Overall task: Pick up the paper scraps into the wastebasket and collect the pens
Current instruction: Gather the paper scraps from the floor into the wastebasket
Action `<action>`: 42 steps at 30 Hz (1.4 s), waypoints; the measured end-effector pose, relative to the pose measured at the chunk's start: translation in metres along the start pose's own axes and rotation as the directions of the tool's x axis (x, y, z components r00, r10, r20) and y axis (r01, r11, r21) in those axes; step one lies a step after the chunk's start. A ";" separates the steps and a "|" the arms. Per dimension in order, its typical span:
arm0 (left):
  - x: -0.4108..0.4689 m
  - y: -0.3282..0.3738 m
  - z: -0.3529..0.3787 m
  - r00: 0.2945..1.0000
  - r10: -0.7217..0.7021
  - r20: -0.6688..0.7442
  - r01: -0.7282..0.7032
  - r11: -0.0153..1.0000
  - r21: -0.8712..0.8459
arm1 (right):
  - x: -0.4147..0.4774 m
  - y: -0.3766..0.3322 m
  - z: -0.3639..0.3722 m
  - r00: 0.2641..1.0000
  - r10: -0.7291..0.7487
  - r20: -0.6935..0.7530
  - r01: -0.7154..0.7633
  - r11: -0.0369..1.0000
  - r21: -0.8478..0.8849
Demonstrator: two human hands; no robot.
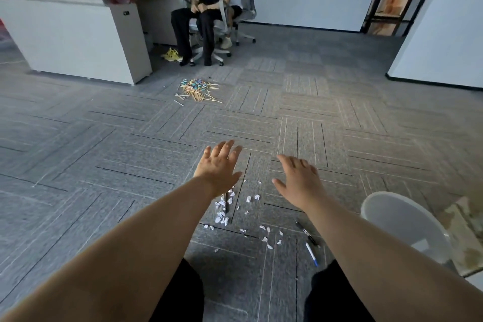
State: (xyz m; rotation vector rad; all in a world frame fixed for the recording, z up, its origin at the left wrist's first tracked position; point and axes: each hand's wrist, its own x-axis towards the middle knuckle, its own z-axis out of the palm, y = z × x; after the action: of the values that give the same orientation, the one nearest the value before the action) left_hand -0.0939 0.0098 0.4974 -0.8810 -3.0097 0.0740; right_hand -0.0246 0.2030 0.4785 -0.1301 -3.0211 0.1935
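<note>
Several white paper scraps (224,214) lie scattered on the grey carpet between my arms. A dark pen (226,202) lies among them, partly under my left wrist. A black pen (305,232) and a white pen with a blue cap (311,253) lie beside my right forearm. A translucent white wastebasket (400,219) stands at the right. My left hand (219,166) and my right hand (298,178) are stretched forward above the floor, fingers spread, holding nothing.
A pile of wooden sticks and small coloured pieces (198,90) lies farther ahead on the carpet. A grey desk (78,34) stands at the back left, with two people on office chairs (222,8) beside it. A patterned object (467,238) lies right of the wastebasket.
</note>
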 end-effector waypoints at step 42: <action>0.132 -0.059 0.115 0.965 -0.042 0.260 0.065 0.995 -0.080 | 0.141 0.047 0.117 0.956 0.084 0.282 -0.096 0.995 0.029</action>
State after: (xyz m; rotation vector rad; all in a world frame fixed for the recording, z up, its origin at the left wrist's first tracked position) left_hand -0.2391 0.0263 0.3842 -0.8580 -3.3004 0.0615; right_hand -0.1741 0.2478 0.3723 -0.2578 -3.2931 0.3085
